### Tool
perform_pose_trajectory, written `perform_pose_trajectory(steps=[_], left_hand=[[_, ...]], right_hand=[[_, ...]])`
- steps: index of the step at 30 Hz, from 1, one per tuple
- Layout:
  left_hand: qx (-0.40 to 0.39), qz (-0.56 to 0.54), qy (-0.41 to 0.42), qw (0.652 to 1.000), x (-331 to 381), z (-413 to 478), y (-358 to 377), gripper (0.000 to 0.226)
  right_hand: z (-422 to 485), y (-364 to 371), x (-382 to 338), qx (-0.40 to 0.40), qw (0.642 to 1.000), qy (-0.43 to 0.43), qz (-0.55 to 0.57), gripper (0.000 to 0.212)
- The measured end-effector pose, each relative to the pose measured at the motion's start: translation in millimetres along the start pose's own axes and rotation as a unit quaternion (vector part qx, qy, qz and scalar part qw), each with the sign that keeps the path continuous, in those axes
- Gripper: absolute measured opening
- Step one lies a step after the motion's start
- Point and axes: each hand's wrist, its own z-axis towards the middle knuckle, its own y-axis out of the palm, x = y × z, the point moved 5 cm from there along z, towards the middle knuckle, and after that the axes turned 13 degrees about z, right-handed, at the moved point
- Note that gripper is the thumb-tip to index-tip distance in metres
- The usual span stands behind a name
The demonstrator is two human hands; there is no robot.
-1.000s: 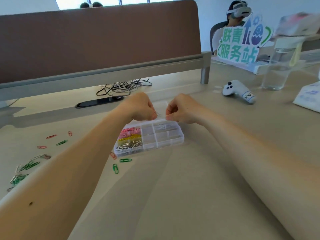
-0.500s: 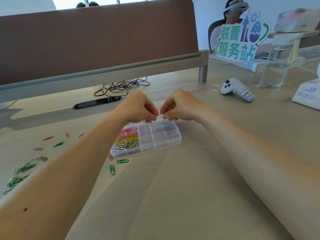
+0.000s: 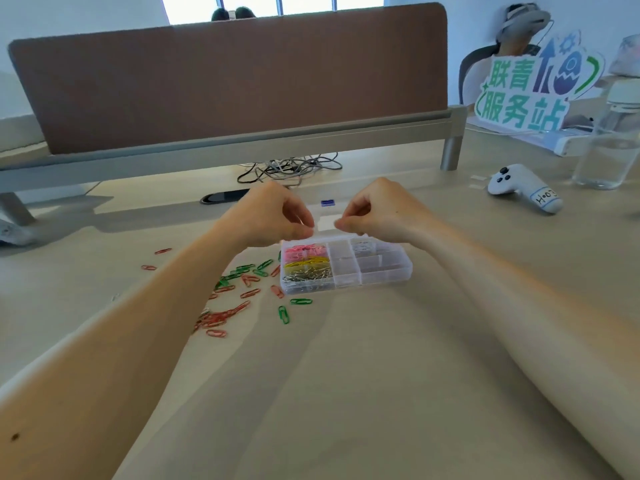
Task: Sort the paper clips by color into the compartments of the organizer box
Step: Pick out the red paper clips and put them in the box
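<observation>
A clear organizer box [image 3: 375, 271] lies mid-table. Its left compartments hold pink clips [image 3: 304, 251], yellow clips [image 3: 306, 263] and silver clips [image 3: 308, 276]; a back compartment holds a few pale clips [image 3: 362, 245]. Loose green clips [image 3: 242, 271] and red clips [image 3: 221, 318] lie scattered left of the box. My left hand [image 3: 273, 216] and my right hand [image 3: 377, 211] hover just above the box's far edge, a small gap apart. Each hand pinches its fingertips together as on a thin clip, too small to make out.
A white controller [image 3: 523, 187] and a clear water bottle [image 3: 609, 143] stand at the right. A green sign [image 3: 530, 91] is behind them. A brown divider panel [image 3: 235, 81] closes the far edge, with tangled cables [image 3: 291, 168] beneath. A person wearing a headset sits at the far right.
My two hands, joined on a silver clip a second ago, have pulled slightly apart. The view has shifted, bringing more loose clips on the left into sight.
</observation>
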Motion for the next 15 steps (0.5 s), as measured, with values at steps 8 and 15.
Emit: perform_pose_trajectory(steps=[8, 15], left_hand=[[0.057, -0.007, -0.110, 0.992, -97, -80, -34, 0.004], [0.044, -0.005, -0.161, 0.986, -155, -135, -33, 0.004]], right_hand=[[9, 91, -83, -0.149, 0.986, -0.071, -0.004, 0.011], [19, 166, -118, -0.255, 0.961, -0.062, -0.084, 0.024]])
